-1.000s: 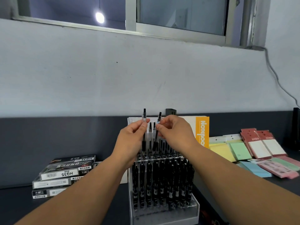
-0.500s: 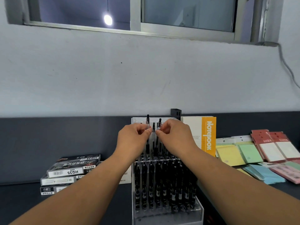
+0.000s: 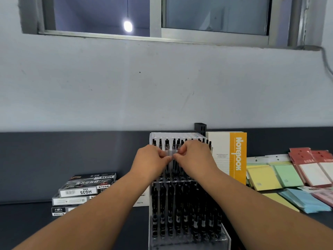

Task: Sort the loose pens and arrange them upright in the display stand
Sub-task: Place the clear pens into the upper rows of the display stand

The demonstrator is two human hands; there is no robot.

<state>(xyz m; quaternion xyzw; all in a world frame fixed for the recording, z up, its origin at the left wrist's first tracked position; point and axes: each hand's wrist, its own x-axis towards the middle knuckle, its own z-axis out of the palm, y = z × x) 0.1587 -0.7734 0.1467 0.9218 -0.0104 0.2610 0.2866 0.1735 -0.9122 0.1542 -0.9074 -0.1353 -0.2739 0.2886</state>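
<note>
A clear acrylic display stand (image 3: 226,239) stands on the dark counter in front of me, filled with several upright black pens (image 3: 177,210). More pens with clear barrels and black tips (image 3: 166,144) stand in its back rows. My left hand (image 3: 150,162) and my right hand (image 3: 195,160) meet over the back rows. Each pinches a clear-barrelled pen between thumb and fingertips, low in the stand among the others. The lower parts of those pens are hidden by my hands.
A stack of pen boxes marked HQ35 (image 3: 84,191) lies to the left. A notebook with an orange spine (image 3: 237,156) leans behind the stand on the right. Coloured sticky-note pads (image 3: 288,175) and red-backed packs (image 3: 313,166) cover the counter at the right.
Both hands have come down with the pens, which stood high above the stand a second ago and now sit level with the other back-row pens. The camera has tilted slightly.
</note>
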